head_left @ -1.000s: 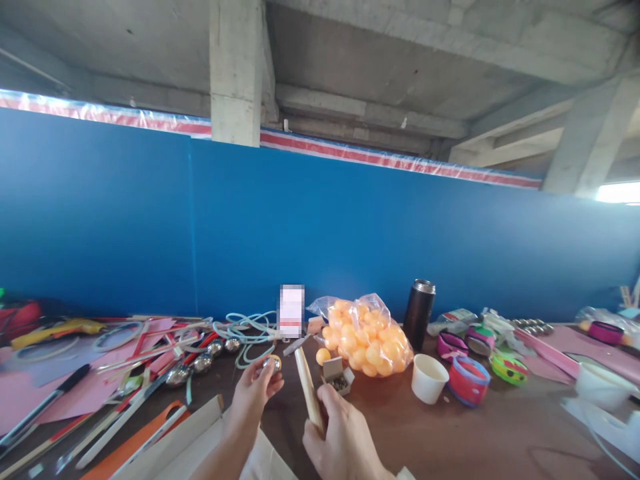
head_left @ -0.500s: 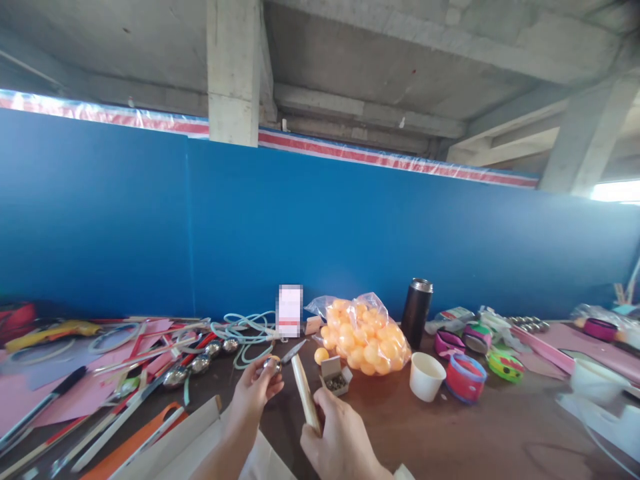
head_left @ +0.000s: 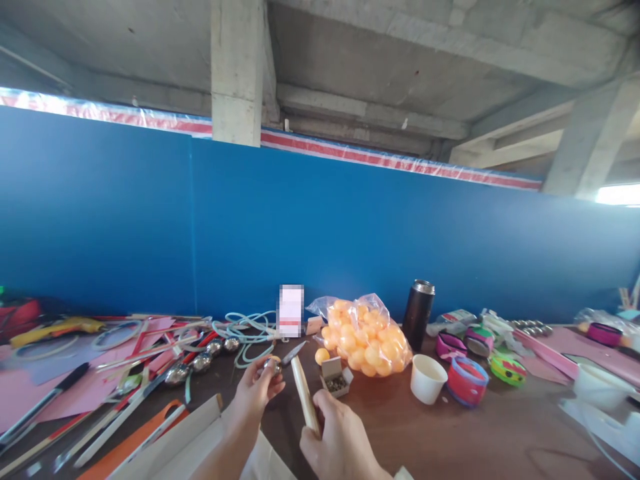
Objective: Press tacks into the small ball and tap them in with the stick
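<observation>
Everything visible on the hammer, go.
The hammer has a straight, pale, wood-like handle and a slim grey head, metal by its look, set crosswise at the far end. The right grip is closed around the handle's near part, hiding some of it. The handle slants, its far end leaning left in the picture, over the brown table. The head's left end sits close by the shiny ball; whether they touch, I can't tell.

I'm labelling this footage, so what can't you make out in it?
All in the head view:
Shiny ball: partly hidden by the left hand.
Wooden handle: lower end hidden by the right hand.
Contents of small box: too small to identify.
White panel: details blurred by pixelation.
</observation>
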A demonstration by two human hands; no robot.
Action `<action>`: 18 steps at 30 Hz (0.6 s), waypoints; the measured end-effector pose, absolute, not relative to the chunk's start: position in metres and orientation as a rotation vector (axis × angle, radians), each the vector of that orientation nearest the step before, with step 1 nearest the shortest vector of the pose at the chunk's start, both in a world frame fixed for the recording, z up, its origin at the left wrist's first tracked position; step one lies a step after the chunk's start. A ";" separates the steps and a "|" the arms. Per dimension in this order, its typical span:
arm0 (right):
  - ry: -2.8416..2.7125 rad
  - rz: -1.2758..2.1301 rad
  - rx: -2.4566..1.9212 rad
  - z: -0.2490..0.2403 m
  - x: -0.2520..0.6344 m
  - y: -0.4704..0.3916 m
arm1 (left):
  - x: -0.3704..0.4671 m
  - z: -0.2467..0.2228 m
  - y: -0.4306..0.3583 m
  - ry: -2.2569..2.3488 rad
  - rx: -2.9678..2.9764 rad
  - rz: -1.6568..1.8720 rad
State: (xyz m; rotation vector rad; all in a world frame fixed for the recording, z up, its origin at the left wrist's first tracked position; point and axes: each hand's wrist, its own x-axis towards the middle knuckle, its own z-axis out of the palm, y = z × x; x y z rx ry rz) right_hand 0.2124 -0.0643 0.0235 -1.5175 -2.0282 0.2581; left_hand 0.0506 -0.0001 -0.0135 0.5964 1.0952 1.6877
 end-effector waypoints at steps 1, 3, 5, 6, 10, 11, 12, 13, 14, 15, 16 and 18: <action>-2.029 0.258 -1.531 0.025 0.212 -0.065 | 0.051 -0.014 0.000 1.098 0.600 1.677; -2.016 0.243 -1.538 0.027 0.211 -0.065 | 0.052 -0.014 0.000 1.083 0.612 1.669; -2.010 0.230 -1.530 0.029 0.211 -0.066 | 0.051 -0.014 -0.001 1.068 0.620 1.680; -2.015 0.228 -1.531 0.030 0.211 -0.066 | 0.051 -0.015 -0.001 1.070 0.622 1.688; -2.040 0.252 -1.592 0.029 0.211 -0.066 | 0.049 -0.018 0.000 1.074 0.617 1.699; -2.036 0.256 -1.597 0.029 0.211 -0.067 | 0.049 -0.019 0.001 1.074 0.615 1.706; -2.028 0.257 -1.593 0.028 0.211 -0.067 | 0.049 -0.019 0.002 1.074 0.612 1.711; -2.019 0.253 -1.582 0.028 0.211 -0.067 | 0.049 -0.019 0.003 1.075 0.612 1.712; -2.014 0.249 -1.571 0.028 0.211 -0.067 | 0.049 -0.019 0.003 1.082 0.611 1.712; -2.014 0.248 -1.566 0.028 0.211 -0.066 | 0.049 -0.019 0.003 1.090 0.610 1.708; -2.017 0.247 -1.570 0.029 0.211 -0.066 | 0.050 -0.019 0.003 1.097 0.611 1.701; -2.027 0.259 -1.592 0.029 0.211 -0.065 | 0.050 -0.019 0.004 1.106 0.617 1.693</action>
